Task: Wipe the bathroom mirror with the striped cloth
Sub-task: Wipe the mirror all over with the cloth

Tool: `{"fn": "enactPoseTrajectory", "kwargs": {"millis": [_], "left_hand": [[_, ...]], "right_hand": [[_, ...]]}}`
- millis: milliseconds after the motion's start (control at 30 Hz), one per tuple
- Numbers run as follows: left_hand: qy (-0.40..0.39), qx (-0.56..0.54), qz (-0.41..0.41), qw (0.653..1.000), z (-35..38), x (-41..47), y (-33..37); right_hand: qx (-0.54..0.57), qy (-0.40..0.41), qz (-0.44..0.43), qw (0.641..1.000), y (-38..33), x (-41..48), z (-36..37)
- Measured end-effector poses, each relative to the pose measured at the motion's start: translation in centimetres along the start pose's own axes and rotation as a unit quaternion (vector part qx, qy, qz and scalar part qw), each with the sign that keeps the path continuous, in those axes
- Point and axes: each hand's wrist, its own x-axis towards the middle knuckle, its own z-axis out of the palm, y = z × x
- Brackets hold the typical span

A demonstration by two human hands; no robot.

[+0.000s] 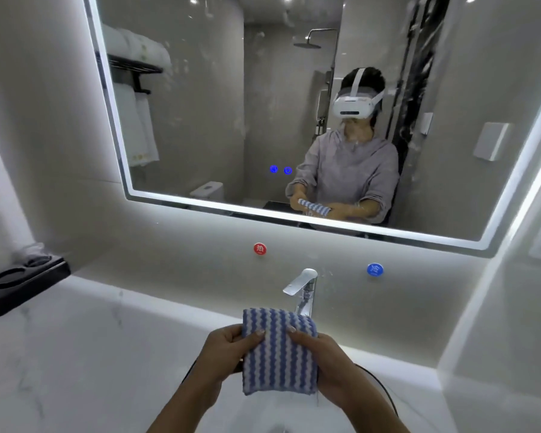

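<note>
Right now your left hand [222, 354] and right hand [325, 360] pinch the folded striped cloth [278, 351] by its side edges, thumbs on top, below the mirror [200, 120], over the sink [263, 414].

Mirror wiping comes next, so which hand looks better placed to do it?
The left hand and right hand both grip the striped cloth, but the heaviest streaks on the mirror lie toward its right side, so probably the right.

Position: head height, standing at the counter [75, 354].
Facing: forward and downward, toward the mirror [200, 120].
Nearness: close; tap [300, 281] just below centre.
</note>
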Motion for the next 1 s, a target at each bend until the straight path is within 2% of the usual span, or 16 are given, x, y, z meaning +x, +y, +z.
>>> {"fn": "enactPoseTrajectory", "kwargs": {"millis": [167, 633, 1000], "left_hand": [[-0.025, 0.012, 0.023, 0.999, -4.3, 1.8, 1.0], [-0.106, 0.056, 0.053, 0.991, -21.5, 5.7, 4.8], [-0.115, 0.051, 0.083, 0.989, -26.6, 6.7, 7.2]], "right_hand": [[-0.034, 0.042, -0.032, 0.998, 0.6, 2.3, 3.6], [-0.007, 0.143, -0.079, 0.987, 5.6, 8.9, 19.9], [-0.012, 0.153, -0.104, 0.983, 5.0, 10.3, 25.4]]}}
